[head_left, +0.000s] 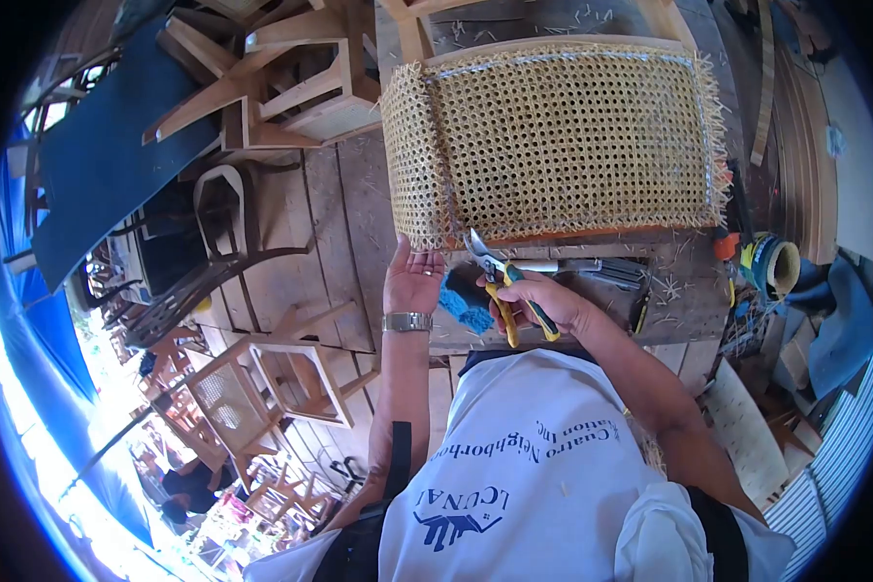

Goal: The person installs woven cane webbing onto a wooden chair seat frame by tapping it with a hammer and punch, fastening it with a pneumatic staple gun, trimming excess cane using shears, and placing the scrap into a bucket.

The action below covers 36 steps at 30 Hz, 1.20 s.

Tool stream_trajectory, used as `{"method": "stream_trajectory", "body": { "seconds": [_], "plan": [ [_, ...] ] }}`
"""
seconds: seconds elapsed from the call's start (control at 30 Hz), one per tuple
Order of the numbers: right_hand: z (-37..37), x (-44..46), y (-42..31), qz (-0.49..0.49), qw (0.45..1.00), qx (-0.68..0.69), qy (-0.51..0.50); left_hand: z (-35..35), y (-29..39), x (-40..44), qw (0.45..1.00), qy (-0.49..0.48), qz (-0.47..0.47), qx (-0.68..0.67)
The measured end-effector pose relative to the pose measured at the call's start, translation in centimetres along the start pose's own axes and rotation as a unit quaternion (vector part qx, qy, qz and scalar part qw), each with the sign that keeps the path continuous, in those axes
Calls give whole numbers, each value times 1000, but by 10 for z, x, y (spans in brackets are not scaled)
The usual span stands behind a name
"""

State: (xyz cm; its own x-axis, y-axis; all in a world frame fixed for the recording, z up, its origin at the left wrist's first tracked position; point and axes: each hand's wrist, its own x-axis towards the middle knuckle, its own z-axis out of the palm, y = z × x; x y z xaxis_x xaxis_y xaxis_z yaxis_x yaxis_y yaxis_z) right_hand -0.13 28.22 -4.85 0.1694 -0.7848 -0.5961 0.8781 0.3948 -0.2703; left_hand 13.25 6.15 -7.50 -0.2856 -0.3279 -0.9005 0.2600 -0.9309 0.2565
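Note:
A sheet of woven cane webbing (563, 145) lies over a wooden frame, its left part a loose flap (415, 160) hanging past a dark crease. At the flap's lower corner is my left hand (415, 281), palm up, fingers stretched toward the edge and touching it; the fingertips are partly hidden there. My right hand (543, 301) is closed around pruning shears (500, 276) with yellow and green handles. Their blades are parted and point up toward the crease at the webbing's lower edge.
Beside my right hand lie a blue brush-like piece (466, 303) and several tools (601, 270) on the wooden worktable (592, 325). A tape roll (774, 267) stands at right. Unfinished chairs (301, 87) and a chair frame (301, 378) crowd the left. Cane scraps litter the boards.

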Motion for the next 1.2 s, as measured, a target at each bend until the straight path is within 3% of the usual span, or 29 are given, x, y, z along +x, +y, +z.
{"method": "stream_trajectory", "body": {
  "seconds": [0.2, 0.3, 0.4, 0.6, 0.77, 1.0, 1.2],
  "plan": [
    [-5, 16, -6, 20, 999, 15, -39, 20, -4, 11, 999, 32, -11, -17],
    [-5, 22, -13, 42, 997, 36, -60, 19, -4, 16, 998, -57, -8, 7],
    [-11, 38, -9, 36, 996, 45, -62, 17, 0, 20, 995, -85, -47, -17],
    [0, -2, 6, -2, 999, 45, -25, 12, 4, 26, 999, -21, -29, 7],
    [0, -8, 10, 70, 997, -7, -9, 14, 7, 18, 999, -23, -31, 36],
    [-2, 11, 6, -25, 998, 36, -50, 14, 5, 16, 998, -5, 0, 56],
    [5, -41, 3, 7, 993, -100, -68, 6, 5, 21, 999, -13, 2, 39]
  ]
}}
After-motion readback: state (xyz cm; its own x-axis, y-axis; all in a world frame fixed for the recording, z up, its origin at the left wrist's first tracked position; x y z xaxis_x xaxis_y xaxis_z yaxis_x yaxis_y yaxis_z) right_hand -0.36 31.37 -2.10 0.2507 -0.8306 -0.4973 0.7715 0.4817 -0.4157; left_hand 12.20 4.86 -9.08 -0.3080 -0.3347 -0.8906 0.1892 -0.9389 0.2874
